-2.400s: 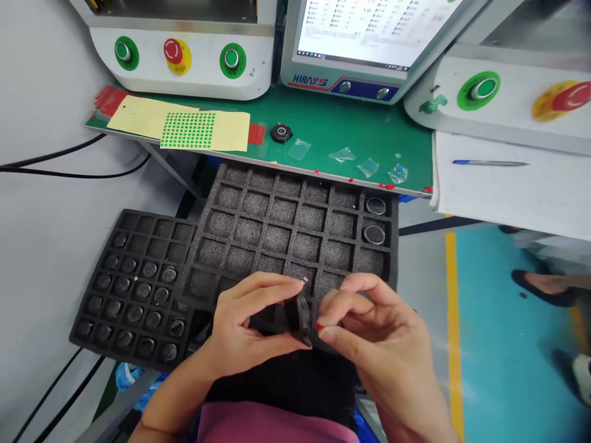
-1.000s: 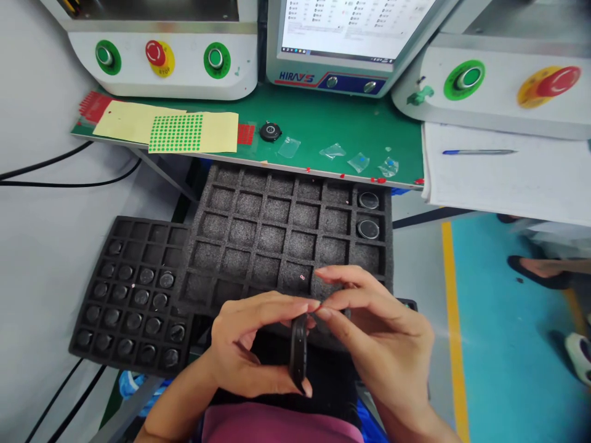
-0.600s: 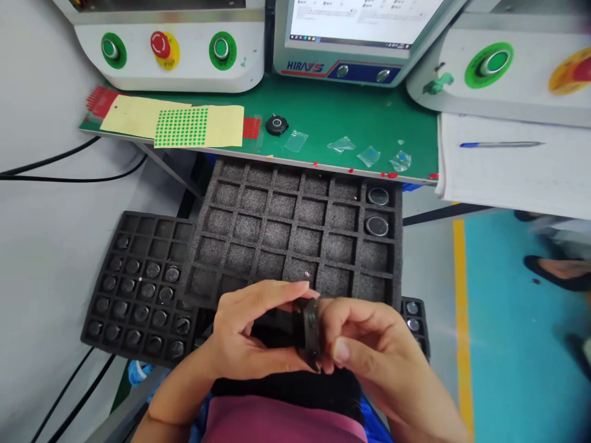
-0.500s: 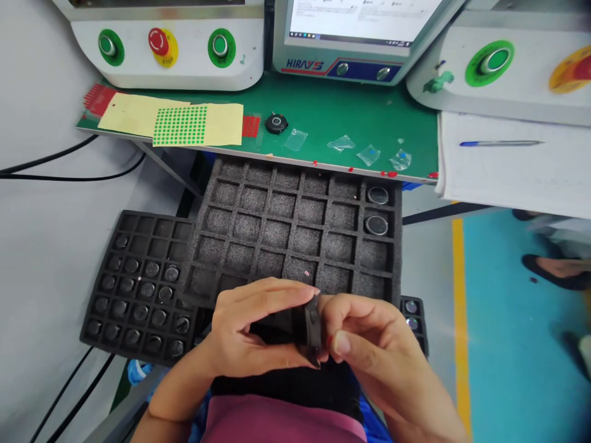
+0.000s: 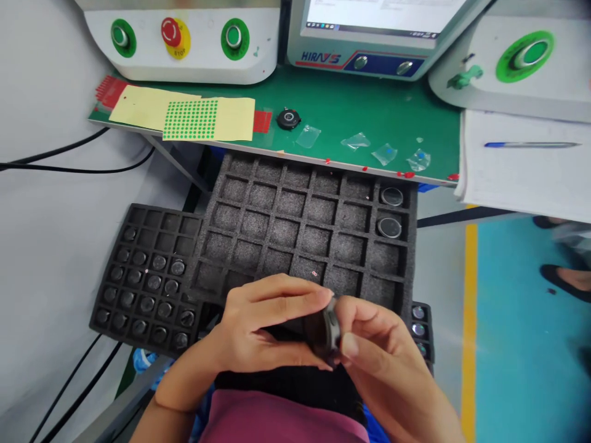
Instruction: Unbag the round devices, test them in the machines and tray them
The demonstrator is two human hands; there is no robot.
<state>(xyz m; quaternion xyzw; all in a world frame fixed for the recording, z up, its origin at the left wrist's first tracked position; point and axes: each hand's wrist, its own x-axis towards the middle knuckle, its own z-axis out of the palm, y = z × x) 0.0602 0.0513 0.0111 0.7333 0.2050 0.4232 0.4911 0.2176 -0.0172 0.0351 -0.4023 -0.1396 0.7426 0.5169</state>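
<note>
Held edge-on in my left hand (image 5: 270,329) is a round, dark watch case (image 5: 329,329). My left fingers grip its upper rim and my left thumb its lower rim. My right hand (image 5: 378,344) is closed in a pinch, thumb against bent index finger, close against the back of the case. A speck of red shows at that pinch, a small red piece whose exact kind is too tiny to make out. Under both hands lies a black foam tray (image 5: 302,226) with square pockets. Two round watch cases (image 5: 390,227) sit in its right column.
A smaller foam tray (image 5: 152,231) with several round pieces is at left; another tray (image 5: 425,363) shows at right. On the green bench (image 5: 323,98) are sticker sheets (image 5: 235,120), a dark watch case (image 5: 289,119) and plastic film (image 5: 355,141). A pen (image 5: 530,145) lies on papers. A person's feet (image 5: 566,280) show at right.
The whole view has shifted slightly, so the bench and trays appear farther right. The watch case has turned a little in my left hand; both hands keep their hold.
</note>
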